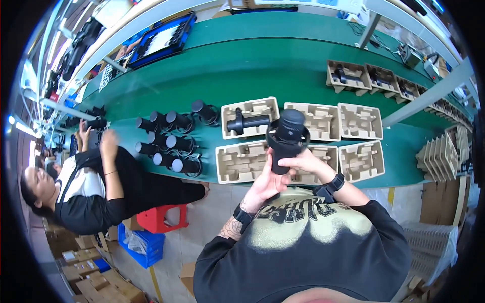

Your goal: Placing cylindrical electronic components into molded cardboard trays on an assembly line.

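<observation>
Close above the front edge of the green bench (212, 65), I hold a black cylindrical device (290, 131) upright, with a round top and a wide ring-like collar. My left hand (265, 183) wraps round the lower part of its grip. From the other side, my right hand (303, 164) closes on the same grip, thumb across it. Behind and beside the device stand two rows of beige moulded pulp trays (361, 121). In the far left tray lies a similar black device (252, 122). The device and my hands partly cover the middle trays.
Several black cylindrical devices (184, 165) stand grouped left of the trays. More filled trays (348, 76) line the far right, near stacked empty trays (439, 154). A metal post (429, 93) rises at right. Another person (91, 187) works at left, near a red stool (161, 218).
</observation>
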The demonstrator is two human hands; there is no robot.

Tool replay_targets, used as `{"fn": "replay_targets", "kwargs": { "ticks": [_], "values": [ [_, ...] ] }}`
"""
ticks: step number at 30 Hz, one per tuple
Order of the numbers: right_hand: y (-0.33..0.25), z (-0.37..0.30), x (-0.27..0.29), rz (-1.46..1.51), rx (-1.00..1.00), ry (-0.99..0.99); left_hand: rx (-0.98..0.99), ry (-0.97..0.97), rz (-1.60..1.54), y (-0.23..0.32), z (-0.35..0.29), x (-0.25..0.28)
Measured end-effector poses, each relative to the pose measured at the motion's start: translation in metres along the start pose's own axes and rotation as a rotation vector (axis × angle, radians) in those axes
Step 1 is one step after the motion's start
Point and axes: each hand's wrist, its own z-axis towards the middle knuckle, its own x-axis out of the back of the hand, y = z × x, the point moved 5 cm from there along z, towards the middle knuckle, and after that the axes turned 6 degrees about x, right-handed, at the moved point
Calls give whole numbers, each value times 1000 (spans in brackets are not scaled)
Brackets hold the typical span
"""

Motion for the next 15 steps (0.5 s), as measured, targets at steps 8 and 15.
{"fn": "replay_targets", "kwargs": {
  "ticks": [8,15],
  "values": [
    [-10,11,133,-1222,204,271,-208,597,807,27,-41,14],
    [29,22,146,-1343,194,264,-1379,1575,1622,122,-173,-3]
  ]
}}
